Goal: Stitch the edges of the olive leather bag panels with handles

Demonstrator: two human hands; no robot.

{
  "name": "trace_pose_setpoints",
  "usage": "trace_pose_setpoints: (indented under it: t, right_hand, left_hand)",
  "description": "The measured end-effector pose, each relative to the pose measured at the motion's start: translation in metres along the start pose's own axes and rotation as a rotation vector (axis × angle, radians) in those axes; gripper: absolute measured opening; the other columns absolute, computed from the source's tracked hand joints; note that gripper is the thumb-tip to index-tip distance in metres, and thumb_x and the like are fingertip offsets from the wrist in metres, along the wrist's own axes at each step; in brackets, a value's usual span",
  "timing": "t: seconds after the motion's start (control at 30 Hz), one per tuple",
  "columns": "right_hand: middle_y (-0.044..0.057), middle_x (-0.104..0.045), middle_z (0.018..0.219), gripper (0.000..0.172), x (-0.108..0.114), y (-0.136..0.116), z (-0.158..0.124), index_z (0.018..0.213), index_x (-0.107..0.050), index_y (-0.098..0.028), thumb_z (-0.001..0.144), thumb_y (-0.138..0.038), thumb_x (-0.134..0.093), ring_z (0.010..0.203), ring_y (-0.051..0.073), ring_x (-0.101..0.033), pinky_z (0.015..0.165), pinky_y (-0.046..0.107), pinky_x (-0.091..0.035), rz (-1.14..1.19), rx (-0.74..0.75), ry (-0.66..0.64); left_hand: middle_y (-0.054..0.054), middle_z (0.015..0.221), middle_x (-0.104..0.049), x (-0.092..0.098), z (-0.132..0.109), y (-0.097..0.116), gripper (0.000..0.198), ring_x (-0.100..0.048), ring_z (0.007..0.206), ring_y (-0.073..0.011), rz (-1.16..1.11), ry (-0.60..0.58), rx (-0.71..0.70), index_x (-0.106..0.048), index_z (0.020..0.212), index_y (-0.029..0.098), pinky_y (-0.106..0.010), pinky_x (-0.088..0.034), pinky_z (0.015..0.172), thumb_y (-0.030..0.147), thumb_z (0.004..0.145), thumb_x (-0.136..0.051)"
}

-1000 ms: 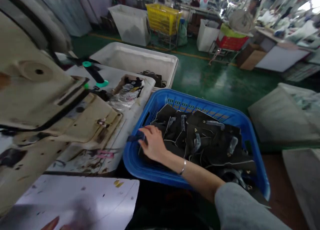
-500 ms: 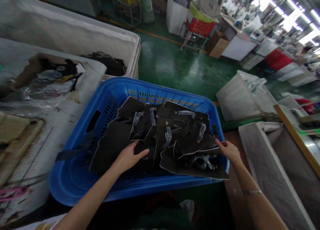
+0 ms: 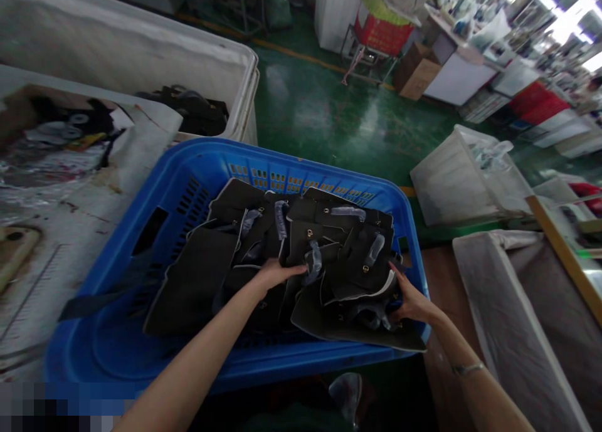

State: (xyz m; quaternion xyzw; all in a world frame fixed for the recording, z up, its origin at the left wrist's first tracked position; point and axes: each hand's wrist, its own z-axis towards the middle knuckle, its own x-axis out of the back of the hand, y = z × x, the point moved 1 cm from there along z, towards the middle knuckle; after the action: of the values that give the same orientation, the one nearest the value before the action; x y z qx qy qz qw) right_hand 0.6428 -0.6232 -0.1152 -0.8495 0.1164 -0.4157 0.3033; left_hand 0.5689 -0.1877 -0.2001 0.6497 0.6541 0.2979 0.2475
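The right hand [image 3: 410, 301] is clamped on the edge of a dark bag panel [image 3: 345, 281], on the right side of the pile [image 3: 195, 281] in a blue plastic basket [image 3: 399, 200]. The left hand [image 3: 273, 275] lies over the pile, thumb beside a plastic-wrapped handle [image 3: 315, 261]; whether its fingers grip anything, I cannot tell

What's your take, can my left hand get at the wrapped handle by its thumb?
Probably yes: your left hand has its thumb beside that handle, and nothing seems in the way.
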Motion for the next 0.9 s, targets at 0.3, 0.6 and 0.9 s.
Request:
trace_pose_setpoints:
  t: [0.3, 0.6, 0.9]
  right_hand:
    - [0.013, -0.043, 0.16, 0.135, -0.03, 0.005, 0.028, 0.16, -0.034, -0.032, 0.043, -0.032, -0.1, 0.15, 0.039, -0.038, 0.126, 0.055, -0.026, 0.243, -0.004, 0.028]
    - [0.011, -0.062, 0.145, 0.127, -0.058, -0.031, 0.041, 0.16, -0.034, -0.03, 0.048, -0.02, -0.095, 0.131, 0.036, -0.062, 0.113, 0.052, -0.048, 0.612, -0.062, 0.038]
    - [0.007, -0.057, 0.148, 0.109, -0.051, -0.108, 0.048, 0.152, -0.05, -0.031, 0.053, -0.024, -0.096, 0.138, 0.034, -0.054, 0.122, 0.051, -0.036, 0.269, 0.211, 0.187]
  left_hand:
    - [-0.012, 0.126, -0.075, -0.022, 0.016, -0.012, 0.057, -0.072, 0.114, -0.0286, -0.235, -0.039, 0.056, -0.071, 0.128, 0.02, -0.035, -0.059, 0.089, 0.041, 0.076, -0.082]
    - [-0.012, 0.095, -0.079, -0.037, -0.001, -0.003, 0.035, -0.073, 0.09, -0.0295, -0.093, 0.102, -0.03, -0.078, 0.096, 0.012, -0.03, -0.053, 0.071, 0.012, 0.061, -0.078]
    - [0.001, 0.072, -0.07, -0.026, -0.049, 0.01, 0.022, -0.066, 0.075, -0.021, -0.111, 0.064, -0.235, -0.078, 0.085, 0.017, -0.025, -0.047, 0.068, 0.017, 0.068, -0.064]
